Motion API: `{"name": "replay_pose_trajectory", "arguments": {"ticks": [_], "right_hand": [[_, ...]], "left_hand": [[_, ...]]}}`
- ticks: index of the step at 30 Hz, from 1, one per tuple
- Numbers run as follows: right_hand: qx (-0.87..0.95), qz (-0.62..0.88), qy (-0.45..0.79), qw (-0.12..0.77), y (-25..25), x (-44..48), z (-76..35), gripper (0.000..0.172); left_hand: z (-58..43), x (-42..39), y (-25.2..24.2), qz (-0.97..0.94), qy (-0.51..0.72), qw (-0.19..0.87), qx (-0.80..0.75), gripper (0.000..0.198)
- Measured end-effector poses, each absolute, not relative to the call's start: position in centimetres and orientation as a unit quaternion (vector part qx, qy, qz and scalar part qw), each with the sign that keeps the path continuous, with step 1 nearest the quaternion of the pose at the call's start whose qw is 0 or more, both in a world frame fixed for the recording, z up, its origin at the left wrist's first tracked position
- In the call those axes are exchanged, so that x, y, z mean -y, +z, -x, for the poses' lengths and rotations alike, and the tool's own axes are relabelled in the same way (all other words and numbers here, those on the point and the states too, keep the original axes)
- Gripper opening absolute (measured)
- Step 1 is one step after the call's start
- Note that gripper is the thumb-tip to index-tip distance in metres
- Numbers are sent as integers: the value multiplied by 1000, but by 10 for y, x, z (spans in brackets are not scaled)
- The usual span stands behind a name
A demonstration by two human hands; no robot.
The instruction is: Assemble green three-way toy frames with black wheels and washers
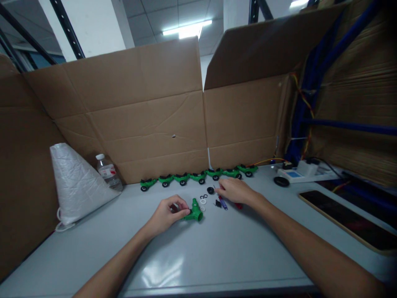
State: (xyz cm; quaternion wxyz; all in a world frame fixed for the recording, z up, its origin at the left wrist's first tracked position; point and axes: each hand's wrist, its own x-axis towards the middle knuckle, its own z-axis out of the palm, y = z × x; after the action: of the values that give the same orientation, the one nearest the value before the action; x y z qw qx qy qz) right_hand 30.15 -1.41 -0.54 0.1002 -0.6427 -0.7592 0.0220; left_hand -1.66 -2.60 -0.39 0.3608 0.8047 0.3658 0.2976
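I'm pinching a green piece (pixel 196 213) at the table's (pixel 235 252) middle, left hand's (pixel 169 213) thumb and fingers closing on it. My right hand (pixel 234 190) is holding its fingertips bunched beside a black disc (pixel 211 190) (I'm not able to tell whether they're gripping anything). White rings (pixel 203 201) are lying loose, apparently awaiting fitting; seven wheeled green pieces (pixel 197 177) are standing behind, seemingly done.

Your left fingers (pixel 182 214) grip a green plastic piece (pixel 196 212) by the surface (pixel 186 252). Your right fingers (pixel 222 191) are just beside a black disc (pixel 210 190), near a purple-and-red tool (pixel 223 203); whether they hold anything is unclear. Small rings (pixel 203 203) lie between your two hands. Behind, seven green toy vehicles (pixel 181 179) line up before a cardboard wall (pixel 149 124), with a clear bottle (pixel 108 171) farther left.
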Motion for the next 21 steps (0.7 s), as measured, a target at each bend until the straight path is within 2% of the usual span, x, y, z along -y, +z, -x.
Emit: {"name": "replay_pose_trajectory", "arguments": {"ticks": [5, 9, 16, 21], "right_hand": [[768, 634, 35, 90, -6, 14, -301, 31], [767, 634, 17, 93, -4, 16, -296, 22], [746, 662, 29, 67, -2, 18, -293, 22], [740, 669, 24, 66, 1, 18, -291, 30]], "left_hand": [[16, 27, -3, -812, 292, 350, -365, 35], [16, 27, -2, -816, 287, 344, -365, 34], [15, 26, -3, -814, 280, 355, -363, 34], [14, 23, -10, -811, 293, 363, -354, 34]]}}
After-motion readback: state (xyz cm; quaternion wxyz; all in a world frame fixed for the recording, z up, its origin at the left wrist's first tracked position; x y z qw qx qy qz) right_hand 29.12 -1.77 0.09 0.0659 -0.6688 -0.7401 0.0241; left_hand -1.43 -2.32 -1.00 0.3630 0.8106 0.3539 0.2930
